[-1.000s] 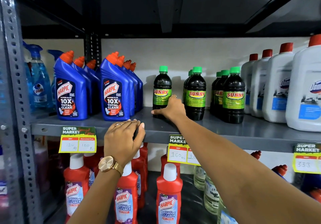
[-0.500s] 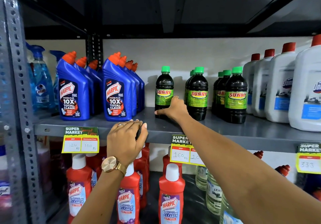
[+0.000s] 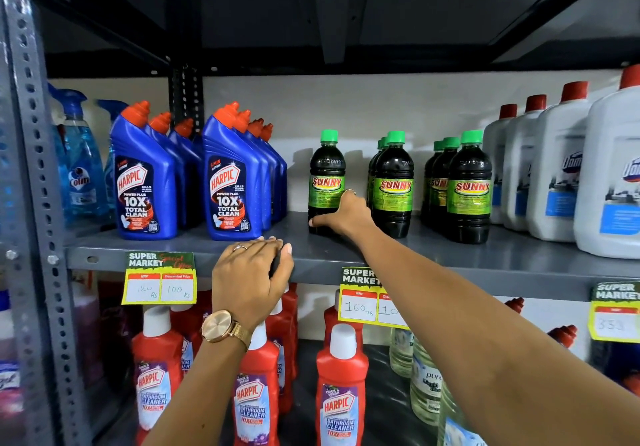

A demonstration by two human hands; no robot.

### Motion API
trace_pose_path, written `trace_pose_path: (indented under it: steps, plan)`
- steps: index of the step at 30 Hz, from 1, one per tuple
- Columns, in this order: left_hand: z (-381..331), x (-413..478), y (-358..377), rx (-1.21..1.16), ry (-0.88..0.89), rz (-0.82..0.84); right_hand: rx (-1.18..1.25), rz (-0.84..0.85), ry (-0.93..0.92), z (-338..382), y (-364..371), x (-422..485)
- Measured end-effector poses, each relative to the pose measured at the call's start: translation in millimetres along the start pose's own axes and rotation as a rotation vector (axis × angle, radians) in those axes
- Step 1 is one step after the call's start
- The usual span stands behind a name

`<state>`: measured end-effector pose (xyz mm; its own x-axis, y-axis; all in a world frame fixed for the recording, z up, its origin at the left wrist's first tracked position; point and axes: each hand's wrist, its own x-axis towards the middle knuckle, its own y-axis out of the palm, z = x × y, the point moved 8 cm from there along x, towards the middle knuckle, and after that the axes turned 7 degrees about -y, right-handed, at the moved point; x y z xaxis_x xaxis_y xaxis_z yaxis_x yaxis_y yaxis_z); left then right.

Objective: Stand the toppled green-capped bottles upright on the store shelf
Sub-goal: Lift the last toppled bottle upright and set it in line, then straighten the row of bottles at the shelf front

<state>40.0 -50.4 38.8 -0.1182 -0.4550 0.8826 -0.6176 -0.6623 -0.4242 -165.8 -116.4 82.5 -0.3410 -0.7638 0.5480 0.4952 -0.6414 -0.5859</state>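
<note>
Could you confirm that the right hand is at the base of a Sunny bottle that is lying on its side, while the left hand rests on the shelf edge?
Not quite: the head view shows the Sunny bottle standing upright, green cap on top, not lying on its side. The rest holds: the right hand is at its base and the left hand rests on the shelf edge.

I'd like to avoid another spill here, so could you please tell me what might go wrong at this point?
1. The right hand grips the lone Sunny bottle low at its base; a nudge could topple it.
2. The neighbouring Sunny bottles stand close beside that hand, so withdrawing could knock them.
</note>
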Motion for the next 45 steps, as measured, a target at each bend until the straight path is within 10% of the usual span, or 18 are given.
trace_pose_path:
  steps: [18,27,45]
  plan:
    - [-0.3,18.6,-2.9,0.021,-0.158,0.272,0.214,0.380,0.124,-38.5,-53.7,-34.6]
    - [-49.8,53.4,90.0,0.014,-0.288,0.821,0.087,0.109,0.179,-85.5,-96.5,-32.1]
    - [-35.9,42.2,106.6,0.177,-0.414,0.928,0.042,0.144,0.061,-83.8,-74.9,-9.1]
